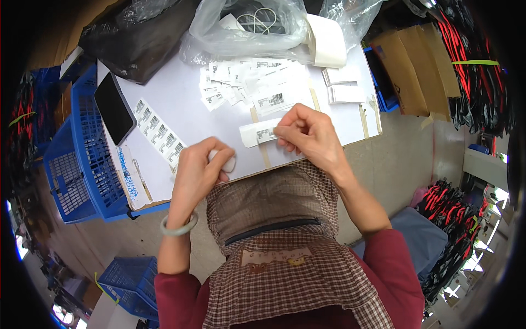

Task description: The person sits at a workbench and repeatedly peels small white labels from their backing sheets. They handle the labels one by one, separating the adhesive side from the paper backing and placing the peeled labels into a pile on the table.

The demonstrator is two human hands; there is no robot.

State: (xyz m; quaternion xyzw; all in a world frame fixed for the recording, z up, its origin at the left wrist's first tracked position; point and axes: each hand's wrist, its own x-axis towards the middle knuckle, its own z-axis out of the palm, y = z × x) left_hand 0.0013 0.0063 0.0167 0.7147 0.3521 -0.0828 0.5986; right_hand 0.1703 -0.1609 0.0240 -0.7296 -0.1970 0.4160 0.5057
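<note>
One white paper strip with black print (256,134) is pinched at its right end by the right hand (312,138), thumb and forefinger pressed together, just inside the near edge of the white-topped bench (213,123). The grip of the left hand (198,166) is curled around one small whitish piece (230,164), also at the near edge; its kind cannot be told through the blur. Beside that hand, one long white sheet of barcode labels (159,131) is laid slantwise, with one black flat phone (114,108) nearer the left edge. Behind the strip, a heap of loose white printed labels (227,82) is spread, too overlapped to be counted. Two small white paper stacks (346,94) are set toward the right edge. Along the far edge, one clear plastic bag (211,44) and, at the far left corner, one black plastic bag (134,41) are seen.
</note>
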